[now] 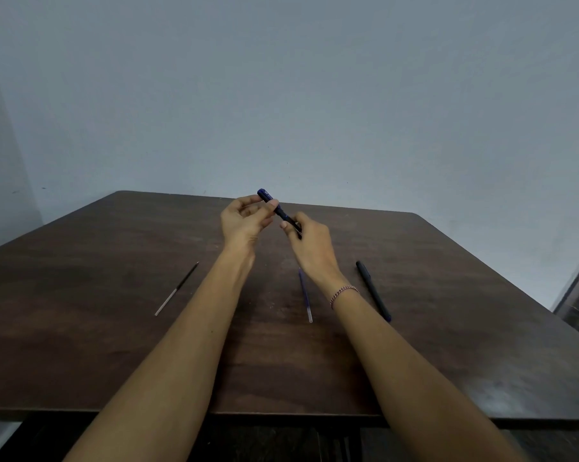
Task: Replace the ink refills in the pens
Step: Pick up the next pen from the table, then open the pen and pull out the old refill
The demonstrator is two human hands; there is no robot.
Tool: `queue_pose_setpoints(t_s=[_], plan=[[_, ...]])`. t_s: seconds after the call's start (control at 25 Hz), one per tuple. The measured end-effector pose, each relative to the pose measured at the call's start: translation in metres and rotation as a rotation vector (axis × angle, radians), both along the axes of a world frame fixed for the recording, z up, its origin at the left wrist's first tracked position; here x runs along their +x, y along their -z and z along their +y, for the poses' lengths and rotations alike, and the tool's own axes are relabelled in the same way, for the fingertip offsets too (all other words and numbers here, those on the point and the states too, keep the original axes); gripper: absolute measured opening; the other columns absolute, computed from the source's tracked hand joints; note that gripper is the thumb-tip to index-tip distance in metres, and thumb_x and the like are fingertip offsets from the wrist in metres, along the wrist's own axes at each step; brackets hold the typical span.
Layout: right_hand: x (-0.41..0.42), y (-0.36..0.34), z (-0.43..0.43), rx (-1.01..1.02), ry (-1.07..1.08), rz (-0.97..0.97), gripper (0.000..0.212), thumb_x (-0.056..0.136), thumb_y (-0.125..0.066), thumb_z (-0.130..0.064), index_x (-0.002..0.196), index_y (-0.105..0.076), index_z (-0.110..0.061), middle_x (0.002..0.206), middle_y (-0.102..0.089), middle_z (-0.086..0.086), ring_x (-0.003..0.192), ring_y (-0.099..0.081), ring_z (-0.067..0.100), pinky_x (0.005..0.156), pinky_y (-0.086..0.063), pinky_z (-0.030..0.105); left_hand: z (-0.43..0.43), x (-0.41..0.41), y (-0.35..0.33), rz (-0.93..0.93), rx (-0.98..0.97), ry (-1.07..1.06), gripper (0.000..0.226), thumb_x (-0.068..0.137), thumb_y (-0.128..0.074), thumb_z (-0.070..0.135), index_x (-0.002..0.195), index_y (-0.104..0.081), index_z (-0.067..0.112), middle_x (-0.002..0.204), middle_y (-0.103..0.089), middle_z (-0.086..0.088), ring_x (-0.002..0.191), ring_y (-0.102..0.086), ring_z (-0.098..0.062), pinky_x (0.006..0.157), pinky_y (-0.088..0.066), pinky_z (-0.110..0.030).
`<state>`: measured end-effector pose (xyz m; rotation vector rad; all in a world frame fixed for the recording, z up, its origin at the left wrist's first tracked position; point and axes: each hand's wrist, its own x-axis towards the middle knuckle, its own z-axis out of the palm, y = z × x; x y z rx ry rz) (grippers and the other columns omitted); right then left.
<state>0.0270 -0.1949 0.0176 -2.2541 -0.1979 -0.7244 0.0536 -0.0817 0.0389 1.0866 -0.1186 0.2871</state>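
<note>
I hold a dark blue pen (pixel 281 211) slanted above the far middle of the brown table (pixel 115 345). My left hand (pixel 245 220) pinches its upper capped end, and my right hand (pixel 309 243) grips its lower end; the tip is hidden in my fingers. On the table lie a black refill (pixel 177 288) to the left, a blue refill (pixel 304 295) between my forearms, partly hidden by my right wrist, and a black pen (pixel 373 290) to the right.
A plain grey-blue wall (pixel 314 95) rises behind the table's far edge. The table's near edge runs across the bottom, and dark floor (pixel 578 311) shows past its right side.
</note>
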Motion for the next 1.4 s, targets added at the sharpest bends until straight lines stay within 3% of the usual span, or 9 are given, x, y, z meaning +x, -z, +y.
queue_pose_setpoints(t_s=[0.24, 0.32, 0.44, 0.52, 0.72, 1.0, 1.2, 1.28, 1.4], plan=[[0.002, 0.001, -0.003, -0.009, 0.003, 0.069, 0.023, 0.1, -0.044, -0.028, 0.091, -0.056, -0.011, 0.067, -0.05, -0.003, 0.054, -0.041, 0.01, 0.047, -0.029, 0.023, 0.007, 0.0, -0.004, 0.0, -0.133, -0.048, 0.032, 0.078, -0.07, -0.002, 0.106, -0.056, -0.001, 0.083, -0.064, -0.009, 0.08, -0.066, -0.021, 0.074, -0.058, -0.025], [0.003, 0.002, -0.005, -0.042, 0.024, 0.081, 0.027, 0.1, -0.043, -0.027, 0.095, -0.06, -0.007, 0.079, -0.051, 0.001, 0.064, -0.044, 0.013, 0.052, -0.028, 0.023, 0.014, 0.004, -0.004, 0.029, -0.181, -0.084, 0.033, 0.077, -0.071, -0.002, 0.107, -0.058, -0.003, 0.086, -0.066, -0.011, 0.082, -0.067, -0.022, 0.078, -0.058, -0.028], [0.006, 0.001, -0.01, -0.027, 0.085, 0.084, 0.032, 0.101, -0.043, -0.026, 0.108, -0.064, -0.002, 0.094, -0.045, 0.005, 0.089, -0.048, 0.021, 0.07, -0.032, 0.022, 0.023, 0.011, 0.0, 0.124, -0.142, -0.067, 0.019, 0.077, -0.07, -0.003, 0.091, -0.059, 0.003, 0.099, -0.067, -0.02, 0.082, -0.068, -0.024, 0.085, -0.056, -0.037], [0.008, 0.0, -0.015, 0.009, 0.134, 0.089, 0.033, 0.1, -0.044, -0.027, 0.111, -0.064, -0.002, 0.098, -0.044, 0.007, 0.101, -0.05, 0.027, 0.076, -0.035, 0.026, 0.026, 0.014, 0.004, 0.233, 0.064, 0.002, 0.021, 0.076, -0.071, -0.004, 0.09, -0.057, 0.001, 0.106, -0.065, -0.026, 0.079, -0.067, -0.026, 0.082, -0.056, -0.038], [0.009, -0.001, -0.02, 0.051, 0.18, 0.086, 0.032, 0.097, -0.051, -0.027, 0.116, -0.064, -0.004, 0.101, -0.046, 0.005, 0.106, -0.051, 0.025, 0.079, -0.038, 0.026, 0.016, 0.011, 0.01, 0.325, 1.116, -0.022, 0.032, 0.075, -0.076, 0.012, 0.103, -0.067, 0.0, 0.101, -0.069, -0.016, 0.091, -0.067, -0.025, 0.085, -0.055, -0.038], [0.008, -0.002, -0.018, 0.073, 0.183, 0.047, 0.03, 0.093, -0.059, -0.024, 0.116, -0.065, -0.006, 0.096, -0.049, 0.001, 0.086, -0.047, 0.009, 0.075, -0.035, 0.019, 0.009, 0.002, 0.004, 0.317, 1.43, -0.013, 0.038, 0.076, -0.075, 0.029, 0.104, -0.068, 0.004, 0.102, -0.068, -0.011, 0.097, -0.064, -0.023, 0.089, -0.053, -0.037], [0.008, -0.004, -0.02, 0.134, 0.152, 0.063, 0.029, 0.092, -0.06, -0.027, 0.112, -0.068, -0.007, 0.093, -0.06, 0.003, 0.085, -0.052, 0.009, 0.072, -0.036, 0.016, 0.012, -0.001, 0.004, 0.19, 1.347, -0.155, 0.04, 0.079, -0.071, 0.037, 0.103, -0.069, 0.005, 0.102, -0.069, -0.012, 0.097, -0.062, -0.022, 0.082, -0.05, -0.03], [0.007, -0.005, -0.019, 0.236, 0.078, 0.093, 0.029, 0.093, -0.058, -0.03, 0.11, -0.07, -0.009, 0.088, -0.067, 0.001, 0.083, -0.058, 0.009, 0.07, -0.039, 0.015, 0.01, -0.001, 0.002, 0.085, 1.046, -0.177, 0.033, 0.087, -0.063, 0.029, 0.111, -0.066, 0.006, 0.11, -0.068, -0.011, 0.104, -0.061, -0.021, 0.091, -0.048, -0.032], [0.004, -0.007, -0.017, 0.503, -0.186, 0.222, 0.022, 0.096, -0.054, -0.026, 0.1, -0.071, -0.013, 0.073, -0.067, -0.002, 0.071, -0.061, 0.005, 0.065, -0.047, 0.014, 0.008, -0.003, -0.002, 0.043, 0.584, 0.027, 0.026, 0.094, -0.052, 0.015, 0.116, -0.061, 0.004, 0.115, -0.066, -0.011, 0.108, -0.061, -0.019, 0.096, -0.045, -0.036]])
